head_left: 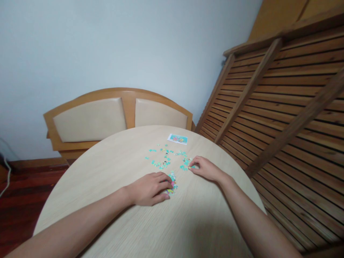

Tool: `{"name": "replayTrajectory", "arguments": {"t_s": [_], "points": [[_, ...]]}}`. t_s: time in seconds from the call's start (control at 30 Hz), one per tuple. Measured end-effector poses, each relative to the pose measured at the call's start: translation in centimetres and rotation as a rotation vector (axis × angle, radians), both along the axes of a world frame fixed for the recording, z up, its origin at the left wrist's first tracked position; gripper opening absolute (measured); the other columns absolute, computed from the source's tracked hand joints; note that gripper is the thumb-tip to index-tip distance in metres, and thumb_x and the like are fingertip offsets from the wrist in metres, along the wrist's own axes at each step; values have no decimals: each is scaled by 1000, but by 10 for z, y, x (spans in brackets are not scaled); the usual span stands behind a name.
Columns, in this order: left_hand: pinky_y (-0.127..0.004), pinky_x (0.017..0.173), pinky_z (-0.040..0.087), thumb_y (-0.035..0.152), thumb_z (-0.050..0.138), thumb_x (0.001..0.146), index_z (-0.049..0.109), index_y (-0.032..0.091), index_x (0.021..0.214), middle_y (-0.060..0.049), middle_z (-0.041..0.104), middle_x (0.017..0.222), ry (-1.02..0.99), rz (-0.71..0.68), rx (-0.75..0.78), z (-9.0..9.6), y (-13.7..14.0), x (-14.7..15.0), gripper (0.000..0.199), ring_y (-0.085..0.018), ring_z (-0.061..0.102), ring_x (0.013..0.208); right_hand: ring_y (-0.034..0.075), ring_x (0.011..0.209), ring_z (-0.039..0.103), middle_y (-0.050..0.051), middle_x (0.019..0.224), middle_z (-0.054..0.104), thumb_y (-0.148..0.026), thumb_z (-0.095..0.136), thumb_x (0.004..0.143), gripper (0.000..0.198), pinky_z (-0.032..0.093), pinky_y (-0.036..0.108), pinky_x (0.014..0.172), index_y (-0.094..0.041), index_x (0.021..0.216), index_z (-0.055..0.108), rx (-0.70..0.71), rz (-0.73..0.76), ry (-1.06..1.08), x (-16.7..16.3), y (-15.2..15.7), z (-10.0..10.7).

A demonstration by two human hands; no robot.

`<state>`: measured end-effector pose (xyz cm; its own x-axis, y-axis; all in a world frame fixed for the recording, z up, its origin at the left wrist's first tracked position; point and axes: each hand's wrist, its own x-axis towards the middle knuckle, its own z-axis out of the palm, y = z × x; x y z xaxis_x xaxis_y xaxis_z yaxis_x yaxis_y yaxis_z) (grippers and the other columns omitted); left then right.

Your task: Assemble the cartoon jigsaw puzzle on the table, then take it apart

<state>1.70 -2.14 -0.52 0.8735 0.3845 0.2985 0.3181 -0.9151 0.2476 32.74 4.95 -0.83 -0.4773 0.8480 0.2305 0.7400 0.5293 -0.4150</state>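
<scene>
On the round table, a small heap of jigsaw puzzle pieces [172,178] in teal, pink and yellow lies under and beside the fingertips of my left hand [152,188]. Those fingers are apart and rest over the heap, partly hiding it. My right hand [204,167] is to the right, thumb and forefinger closed at the edge of a cluster of mostly teal pieces [185,167]. A small piece with some yellow shows at its fingertips. Farther left, more loose pieces [161,165] are spread in a rough ring.
A small picture card [177,139] with a teal background lies beyond the pieces. The pale wooden table [107,161] has a curved edge. Behind it stands a padded wooden headboard [129,94] against the wall. A slatted wooden panel [268,104] leans at the right.
</scene>
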Motion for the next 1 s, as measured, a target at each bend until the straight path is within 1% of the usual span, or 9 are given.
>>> {"name": "replayTrajectory", "arguments": {"t_s": [0.17,0.3,0.53,0.63,0.73,0.83,1.0], "points": [[-39,103,46,39,50,101,58,20,122,-12,62,124,6,3,3,-1,0,0,30,-26,58,116,21,90,64,6,92,71,-26,66,85,12,46,30,84,-19,89,74,55,8,-28,-3,2,-2],[-39,102,46,39,51,100,58,19,121,-12,61,123,30,32,14,-1,-1,1,30,-26,58,114,20,95,64,7,97,72,-21,60,89,14,45,30,88,-18,93,73,125,-38,-51,-12,10,-3],[-40,101,46,40,53,98,57,19,122,-12,61,123,33,28,22,-1,-1,1,32,-27,58,114,25,111,60,10,116,70,-25,58,93,23,41,35,96,-19,110,72,161,-126,-265,-46,34,11],[-39,101,47,40,53,98,57,19,121,-12,61,123,29,26,18,-1,-1,1,31,-27,58,114,27,117,57,13,124,67,-27,58,93,28,40,37,98,-18,117,70,151,-154,-304,-60,44,13],[-39,101,47,40,52,99,57,20,121,-12,61,122,14,21,18,-1,0,1,30,-27,59,114,29,118,56,13,122,68,-30,59,93,27,40,39,97,-21,114,72,130,-166,-319,-68,51,10],[-39,101,47,40,52,99,57,20,120,-12,61,122,15,23,18,-1,0,2,30,-27,59,113,27,116,58,11,117,70,-30,58,94,24,40,38,96,-23,110,73,112,-188,-328,-72,55,7],[-40,101,47,39,52,99,57,19,121,-12,61,122,26,24,19,-1,0,1,30,-27,59,113,26,111,60,10,110,73,-25,58,92,19,41,35,92,-20,99,75,115,-205,-331,-75,50,14]]}}
